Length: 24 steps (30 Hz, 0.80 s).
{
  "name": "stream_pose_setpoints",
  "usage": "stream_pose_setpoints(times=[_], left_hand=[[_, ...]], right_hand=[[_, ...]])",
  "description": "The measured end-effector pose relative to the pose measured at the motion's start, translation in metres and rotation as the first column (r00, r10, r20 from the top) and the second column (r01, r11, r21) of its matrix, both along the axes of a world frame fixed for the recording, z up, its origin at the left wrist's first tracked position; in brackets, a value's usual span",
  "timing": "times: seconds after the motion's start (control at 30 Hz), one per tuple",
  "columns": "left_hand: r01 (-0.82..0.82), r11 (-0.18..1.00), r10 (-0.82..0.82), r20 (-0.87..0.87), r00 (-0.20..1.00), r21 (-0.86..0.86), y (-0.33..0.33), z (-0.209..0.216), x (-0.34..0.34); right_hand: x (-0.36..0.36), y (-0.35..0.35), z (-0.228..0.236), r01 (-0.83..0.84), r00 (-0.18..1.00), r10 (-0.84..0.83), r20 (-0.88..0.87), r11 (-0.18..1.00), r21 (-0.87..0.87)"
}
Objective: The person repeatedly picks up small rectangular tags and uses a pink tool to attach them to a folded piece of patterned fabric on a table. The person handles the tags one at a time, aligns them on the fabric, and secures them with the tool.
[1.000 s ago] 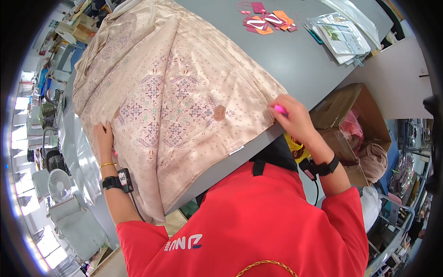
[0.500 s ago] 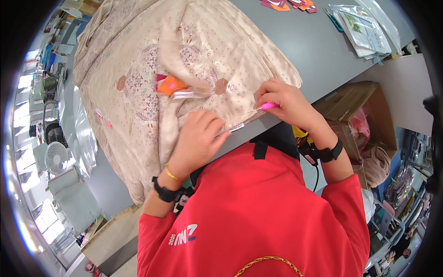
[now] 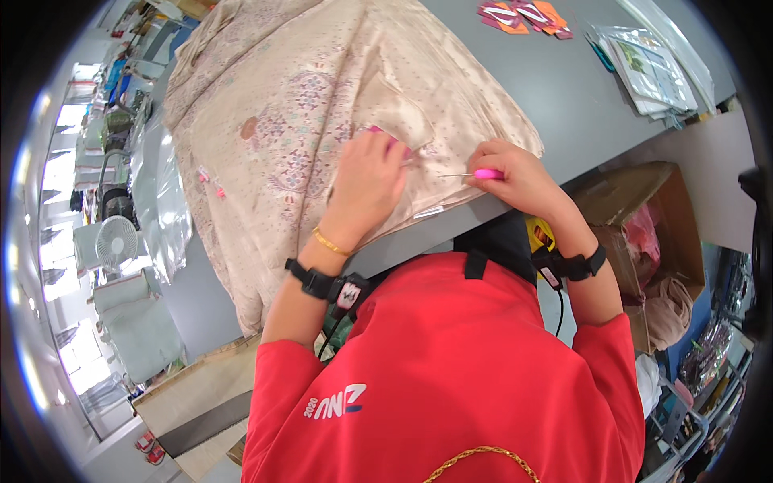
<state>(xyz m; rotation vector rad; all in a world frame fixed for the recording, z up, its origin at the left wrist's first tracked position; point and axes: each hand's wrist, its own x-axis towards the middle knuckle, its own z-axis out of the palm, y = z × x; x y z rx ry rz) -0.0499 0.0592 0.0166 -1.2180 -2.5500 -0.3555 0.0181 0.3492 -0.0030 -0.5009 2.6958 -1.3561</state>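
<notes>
A cream patterned cloth (image 3: pixel 282 129) lies over the grey table, its hem near the front edge with a small white label (image 3: pixel 429 212) sewn there. My left hand (image 3: pixel 366 181) is closed over a magenta tag (image 3: pixel 394 141) on the cloth; its fingertips are partly hidden. My right hand (image 3: pixel 509 171) grips a pink-handled tool (image 3: pixel 488 174) with a thin metal shaft pointing left, just above the cloth near the hem. The exact kind of tool is too small to tell.
Several magenta and orange tags (image 3: pixel 525 16) lie at the table's far side. Further right are flat plastic-bagged packets (image 3: pixel 644 68). An open cardboard box (image 3: pixel 664 221) stands off the table's right end. Clear plastic sheets (image 3: pixel 161 209) and a white fan (image 3: pixel 117 241) are at the left.
My left hand has moved from the hem, away from my body, onto the tag. The orange side of the tag is no longer visible. My right hand still holds the pink-handled tool.
</notes>
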Motion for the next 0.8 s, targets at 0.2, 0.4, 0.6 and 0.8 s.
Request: stream_pose_setpoints(times=[0.2,0.4,0.6,0.8], left_hand=[[-0.103,0.985,0.041,0.393,0.919,0.137,-0.021,0.0,-0.043],[0.013,0.998,-0.025,0.193,0.981,0.06,-0.01,-0.004,-0.025],[-0.046,0.997,0.028,0.247,0.969,0.068,-0.008,-0.014,-0.04],[0.039,0.955,-0.113,0.237,0.965,0.294,0.006,-0.016,-0.053]], right_hand=[[0.001,-0.004,0.002,0.065,0.993,-0.055,0.1,0.993,-0.103],[0.004,-0.007,0.001,0.122,0.989,-0.112,0.1,0.987,-0.109],[0.006,-0.006,0.002,0.1,0.993,-0.094,0.071,0.991,-0.093],[0.007,-0.002,0.003,0.075,0.993,-0.059,0.106,0.986,-0.147]])
